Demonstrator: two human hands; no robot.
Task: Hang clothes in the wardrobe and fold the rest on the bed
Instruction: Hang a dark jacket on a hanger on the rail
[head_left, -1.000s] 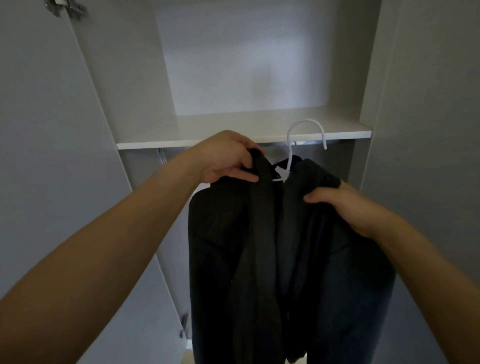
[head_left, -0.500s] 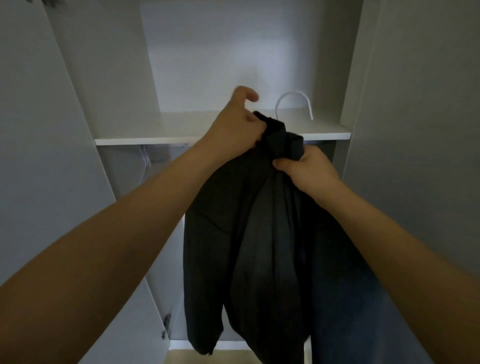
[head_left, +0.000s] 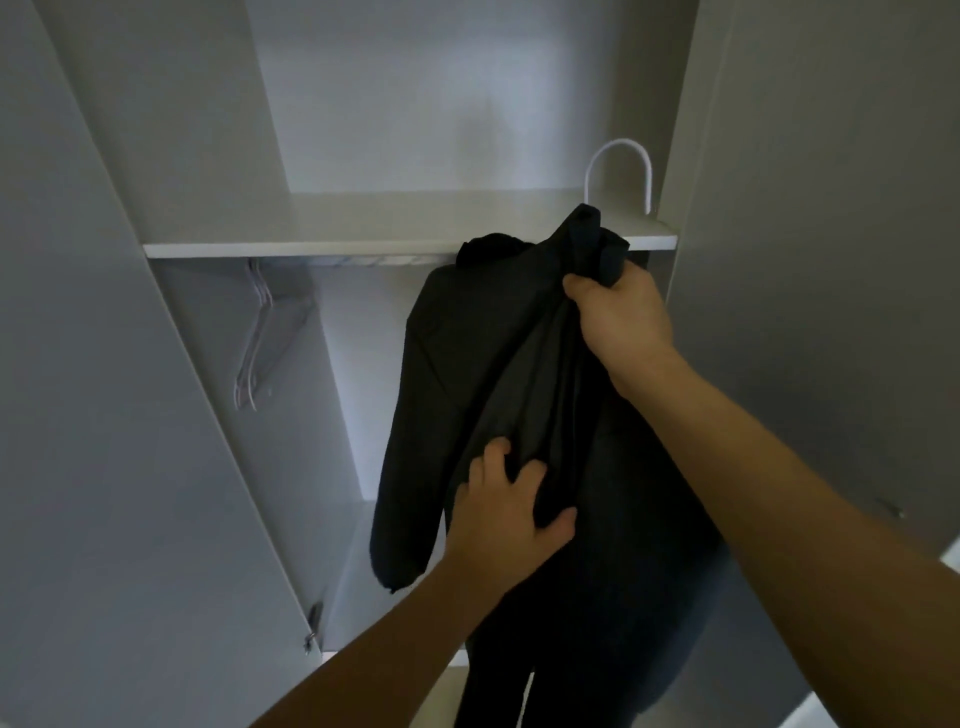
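Right hand (head_left: 621, 325) grips the bunched collar of a dark jacket (head_left: 467, 374), fingers (head_left: 576, 286) curled tight round the fabric, holding it up in front of the open wardrobe (head_left: 467, 104). White hanger hook (head_left: 618, 156) sticks up just above the right-hand fingers, in front of the shelf (head_left: 363, 228); the rest of that hanger is hidden inside the jacket. Left hand (head_left: 511, 506) is lower, well below the right fingers, pinching a fold of the jacket's front, thumb on the right side and fingers dug into the cloth. Jacket hangs free below both hands, one sleeve (head_left: 405, 478) dangling to the left of the left fingers, cuff near the wardrobe's inner wall. Cannot tell whether the hook is on the rail (head_left: 363, 261); it shows above shelf level. Rail runs under the shelf, left of the right fingers. Spare hangers (head_left: 260, 338), pale, hang on the rail far left of both hands. Wardrobe doors stand open: left door (head_left: 93, 415), right door (head_left: 831, 260). Small hinge (head_left: 313, 621) low on the left door edge.
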